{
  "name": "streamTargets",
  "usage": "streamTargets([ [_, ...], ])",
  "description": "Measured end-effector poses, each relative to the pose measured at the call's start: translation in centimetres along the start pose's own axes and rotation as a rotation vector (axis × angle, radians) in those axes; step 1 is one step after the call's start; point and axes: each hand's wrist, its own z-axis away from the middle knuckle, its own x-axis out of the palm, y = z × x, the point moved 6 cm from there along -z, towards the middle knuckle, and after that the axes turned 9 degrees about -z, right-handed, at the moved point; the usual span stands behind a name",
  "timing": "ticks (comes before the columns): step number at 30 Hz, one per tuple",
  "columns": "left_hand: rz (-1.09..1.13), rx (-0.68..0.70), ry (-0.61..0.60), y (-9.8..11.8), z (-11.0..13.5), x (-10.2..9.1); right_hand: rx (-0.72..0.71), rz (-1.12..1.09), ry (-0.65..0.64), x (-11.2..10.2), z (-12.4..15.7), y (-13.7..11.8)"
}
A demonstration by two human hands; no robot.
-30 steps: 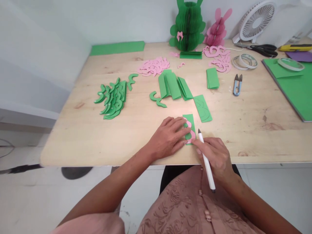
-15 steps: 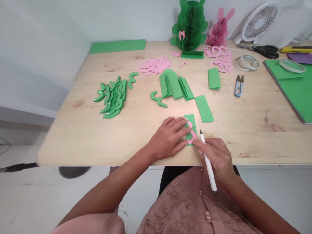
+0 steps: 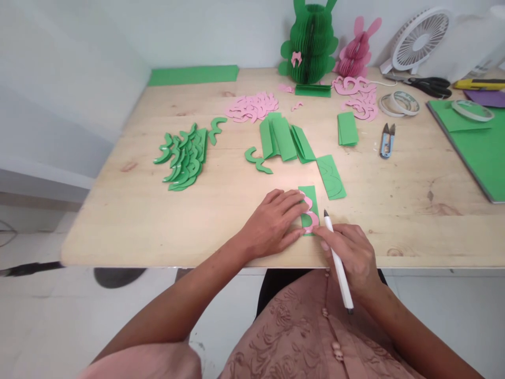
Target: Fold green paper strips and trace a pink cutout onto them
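Observation:
My left hand (image 3: 272, 223) lies flat with its fingers stretched over a pink paper cutout (image 3: 314, 220), pressing it onto a small green paper rectangle (image 3: 312, 190). The cutout has a curved, 3-like outline, partly hidden under the fingers. Between the fingers of my right hand (image 3: 355, 258) is a white pen (image 3: 342, 281), its dark tip pointing up and away from the paper. My right index fingertip touches the lower end of the cutout. Just beyond lies a green rectangle with drawn curves (image 3: 331, 177), and further left a curvy green cutout (image 3: 258, 160).
Folded green papers (image 3: 282, 138), a pile of green cutouts (image 3: 185, 160) and pink scraps (image 3: 252, 107) lie beyond my hands. Snips (image 3: 387, 141), tape rolls (image 3: 406, 103), scissors (image 3: 430, 85) and a green sheet (image 3: 479, 158) are on the right. A fan (image 3: 421, 41) and honeycomb paper figures (image 3: 311, 45) stand behind.
The camera view has shifted very slightly. Both hands, the pen and the papers stay almost in the same place, with my left fingers moved a touch leftward.

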Motion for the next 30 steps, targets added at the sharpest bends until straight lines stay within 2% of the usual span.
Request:
streamTargets([
  [3, 0.009, -0.001, -0.006, -0.1, 0.0, 0.1, 0.057, -0.105, 0.030, -0.6, -0.4, 0.1],
  [7, 0.014, -0.006, -0.009, -0.2, 0.1, 0.2, 0.282, -0.338, 0.094, -1.6, -0.9, 0.8],
  [10, 0.011, -0.009, -0.013, -0.2, 0.1, 0.2, 0.443, -0.469, 0.086, -1.4, -0.8, 1.6],
  [13, -0.001, -0.004, -0.015, -0.1, 0.1, 0.2, 0.545, -0.521, 0.111, -1.0, -0.7, 2.2],
  [21, -0.030, 0.002, -0.031, 0.0, 0.1, 0.1, 0.597, -0.523, 0.094, -0.1, -1.4, 2.5],
  [30, 0.002, -0.011, -0.019, -0.1, 0.1, 0.0, 0.575, -0.486, 0.109, 0.1, -1.8, 2.7],
])
